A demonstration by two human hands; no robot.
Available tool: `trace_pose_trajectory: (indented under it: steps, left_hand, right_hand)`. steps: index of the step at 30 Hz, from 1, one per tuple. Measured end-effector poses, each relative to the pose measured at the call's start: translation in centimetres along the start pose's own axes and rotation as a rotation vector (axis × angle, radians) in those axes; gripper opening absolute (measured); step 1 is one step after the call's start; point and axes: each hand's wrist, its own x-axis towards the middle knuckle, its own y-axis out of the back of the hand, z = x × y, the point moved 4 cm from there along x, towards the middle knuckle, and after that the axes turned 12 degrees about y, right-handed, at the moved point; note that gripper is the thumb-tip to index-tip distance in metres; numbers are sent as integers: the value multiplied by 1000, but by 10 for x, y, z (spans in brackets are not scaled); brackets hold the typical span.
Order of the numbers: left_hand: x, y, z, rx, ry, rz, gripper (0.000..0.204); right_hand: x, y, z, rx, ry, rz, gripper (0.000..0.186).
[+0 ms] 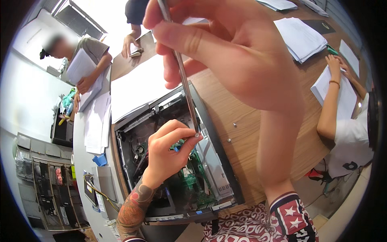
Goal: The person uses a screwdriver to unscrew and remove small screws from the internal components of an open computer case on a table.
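Note:
An opened computer case [217, 161] with a black frame lies in front of me, a green circuit board [196, 181] inside it. Over the case, my left hand [167, 147] pinches a small metal screw [197, 135] between thumb and forefinger. High in the view and close to the camera, my right hand [225, 52] grips a long-shafted screwdriver [184, 80]. The shaft slants down, and its tip meets the screw at my left fingertips. The screwdriver's handle end is cut off by the top edge.
Two loose screws, one of them this screw [235, 125], lie on the wooden table [254, 149] right of the case. Paper stacks [300, 38] lie at the back right. A power supply [105, 185] with cables stands left. Other people work around the table.

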Motion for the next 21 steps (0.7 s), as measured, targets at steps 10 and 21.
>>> trace_pose_trajectory:
  steps: [10,21]
  left_hand:
    - [32,-31,41,358,-235,-147,11]
    - [76,-132,0,809,-252,-431,11]
  right_hand:
    - [-4,47,-23,-31,-9,120,9]
    - [-7,64,-25,-48,-8,23,13]
